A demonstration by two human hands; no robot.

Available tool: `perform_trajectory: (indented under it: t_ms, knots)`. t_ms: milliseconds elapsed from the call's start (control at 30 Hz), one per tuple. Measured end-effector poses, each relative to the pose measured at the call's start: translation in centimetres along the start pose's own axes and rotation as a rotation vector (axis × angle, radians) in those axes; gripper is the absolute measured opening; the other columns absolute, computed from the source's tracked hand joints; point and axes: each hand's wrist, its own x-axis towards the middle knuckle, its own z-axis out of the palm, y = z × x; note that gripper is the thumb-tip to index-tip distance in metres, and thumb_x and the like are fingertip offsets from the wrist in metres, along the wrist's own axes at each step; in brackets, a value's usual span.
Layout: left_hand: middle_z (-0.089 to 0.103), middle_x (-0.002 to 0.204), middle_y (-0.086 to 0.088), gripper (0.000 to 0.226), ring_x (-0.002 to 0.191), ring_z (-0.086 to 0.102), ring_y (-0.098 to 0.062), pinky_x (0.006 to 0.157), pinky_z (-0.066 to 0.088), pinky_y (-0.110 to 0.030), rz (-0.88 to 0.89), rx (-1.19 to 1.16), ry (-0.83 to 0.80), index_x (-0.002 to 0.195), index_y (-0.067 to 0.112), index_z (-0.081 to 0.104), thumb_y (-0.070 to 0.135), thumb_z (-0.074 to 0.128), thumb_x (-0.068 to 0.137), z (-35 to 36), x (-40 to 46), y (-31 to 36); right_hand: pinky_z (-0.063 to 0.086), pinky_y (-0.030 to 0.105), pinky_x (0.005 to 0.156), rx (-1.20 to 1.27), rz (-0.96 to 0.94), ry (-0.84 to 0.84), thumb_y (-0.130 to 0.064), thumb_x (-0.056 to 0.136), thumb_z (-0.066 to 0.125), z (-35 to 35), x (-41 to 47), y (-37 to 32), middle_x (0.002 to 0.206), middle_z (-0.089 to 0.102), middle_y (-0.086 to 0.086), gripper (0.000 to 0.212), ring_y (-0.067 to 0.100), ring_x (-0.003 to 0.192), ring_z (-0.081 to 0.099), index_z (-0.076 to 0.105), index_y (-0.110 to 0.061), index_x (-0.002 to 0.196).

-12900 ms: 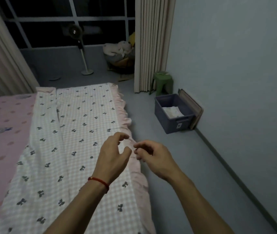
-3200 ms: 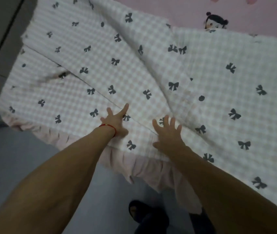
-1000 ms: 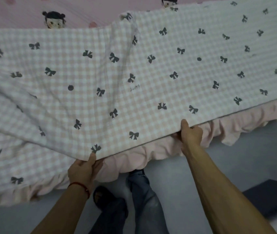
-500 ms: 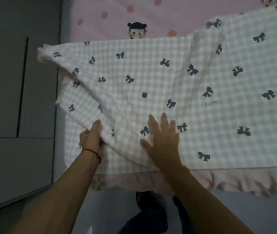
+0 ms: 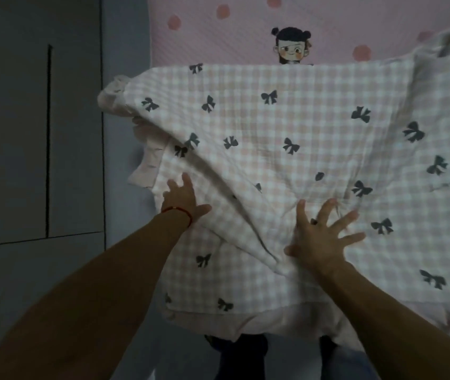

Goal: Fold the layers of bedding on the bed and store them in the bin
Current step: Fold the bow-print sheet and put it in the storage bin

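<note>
Pink-and-white checked bedding (image 5: pixel 286 127) printed with dark bows lies across the bed, its upper layer folded over and rumpled in diagonal creases toward the near edge, above a pink frill. Beyond it shows a pink sheet (image 5: pixel 232 31) with a cartoon face. Right hand (image 5: pixel 319 239) presses flat on the fold, fingers spread wide. Left hand (image 5: pixel 181 200), a red cord at its wrist, lies on the lower layer with fingers extended; it seems to be pressing, though blur obscures the fingertips.
</note>
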Motion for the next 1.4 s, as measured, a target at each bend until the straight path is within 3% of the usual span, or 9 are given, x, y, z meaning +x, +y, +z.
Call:
perform_trajectory:
  t_ms: [133, 333, 600, 767, 900, 1067, 1200, 1267, 1400]
  knots:
    - [0.02, 0.159, -0.03, 0.121, 0.148, 0.02, -0.047, 0.118, 0.031, -0.05, 0.101, 0.166, -0.117, 0.156, -0.005, -0.007, 0.06, 0.068, 0.086, -1.8, 1.5, 0.6, 0.005, 0.092, 0.098, -0.081, 0.043, -0.009, -0.073, 0.073, 0.072, 0.2, 0.4, -0.5, 0.157, -0.029, 0.033, 0.128, 0.075, 0.132, -0.024, -0.017, -0.036, 0.157]
    - [0.01, 0.163, -0.015, 0.083, 0.144, 0.014, -0.051, 0.115, 0.027, -0.061, 0.069, 0.233, -0.135, 0.153, 0.016, 0.034, 0.051, 0.072, 0.087, -0.5, 2.2, 2.8, 0.01, 0.091, 0.1, -0.104, 0.077, -0.029, -0.072, 0.073, 0.073, -0.2, 0.2, -0.8, 0.16, -0.026, 0.031, 0.129, 0.075, 0.134, -0.022, -0.018, -0.035, 0.157]
    - [0.009, 0.164, -0.024, 0.104, 0.144, 0.018, -0.054, 0.113, 0.031, -0.06, 0.007, 0.14, -0.07, 0.158, 0.008, 0.021, 0.055, 0.074, 0.082, 1.9, 3.7, 1.7, 0.015, 0.09, 0.1, -0.075, 0.179, 0.007, -0.066, 0.075, 0.076, 0.4, -0.5, -2.0, 0.159, -0.028, 0.03, 0.13, 0.074, 0.136, -0.02, -0.022, -0.034, 0.156]
    - [0.003, 0.166, -0.019, 0.084, 0.146, 0.011, -0.055, 0.117, 0.026, -0.061, 0.121, 0.265, -0.07, 0.155, 0.007, 0.032, 0.052, 0.065, 0.092, 0.8, 2.6, 1.5, 0.014, 0.089, 0.102, 0.01, 0.255, 0.053, -0.032, 0.089, 0.074, -0.2, -1.0, -3.8, 0.163, -0.025, 0.024, 0.109, 0.068, 0.14, -0.02, -0.009, -0.036, 0.159]
    - [-0.002, 0.166, -0.021, 0.095, 0.147, 0.007, -0.054, 0.116, 0.024, -0.061, 0.081, 0.255, -0.108, 0.159, 0.005, 0.018, 0.054, 0.064, 0.092, 0.9, 2.5, 2.1, 0.009, 0.086, 0.106, 0.137, 0.315, 0.229, -0.013, 0.092, 0.067, 0.4, -2.5, -5.3, 0.167, -0.01, 0.02, 0.094, 0.06, 0.146, -0.012, 0.005, -0.031, 0.161]
    - [-0.003, 0.165, -0.025, 0.1, 0.148, 0.006, -0.054, 0.117, 0.02, -0.062, 0.072, 0.28, -0.122, 0.16, 0.003, 0.008, 0.056, 0.06, 0.093, 0.9, 2.5, 1.9, 0.022, 0.069, 0.116, 0.578, 0.517, 0.581, 0.0, 0.094, 0.058, 3.4, -6.3, -12.0, 0.162, 0.031, 0.017, 0.06, 0.041, 0.152, 0.019, 0.044, -0.017, 0.15]
    - [0.002, 0.164, -0.028, 0.093, 0.146, 0.014, -0.056, 0.116, 0.021, -0.064, 0.207, 0.483, -0.132, 0.158, 0.0, 0.013, 0.057, 0.054, 0.097, 0.2, 2.5, 1.8, 0.041, 0.042, 0.101, 1.058, 0.86, 0.916, -0.002, 0.088, 0.063, 3.9, -9.3, -22.4, 0.117, 0.064, 0.005, 0.036, 0.026, 0.114, 0.057, 0.062, -0.012, 0.123]
    - [0.01, 0.163, -0.03, 0.087, 0.147, 0.023, -0.049, 0.115, 0.026, -0.06, 0.28, 0.525, -0.16, 0.156, 0.002, 0.021, 0.055, 0.055, 0.097, -0.8, 2.1, 1.7, 0.045, 0.03, 0.092, 1.408, 0.986, 0.821, -0.011, 0.094, 0.061, 3.1, -9.4, -27.3, 0.108, 0.061, -0.004, 0.027, 0.017, 0.103, 0.059, 0.059, -0.014, 0.12]
    - [0.048, 0.144, -0.021, 0.067, 0.123, 0.055, -0.037, 0.1, 0.051, -0.046, 0.425, 0.466, -0.248, 0.135, 0.009, 0.053, 0.055, 0.066, 0.088, -4.3, 2.1, 0.4, 0.056, 0.041, 0.085, 1.885, 1.05, 0.458, -0.03, 0.094, 0.066, 1.9, -6.4, -32.6, 0.096, 0.068, 0.002, 0.03, 0.022, 0.091, 0.066, 0.056, -0.018, 0.119]
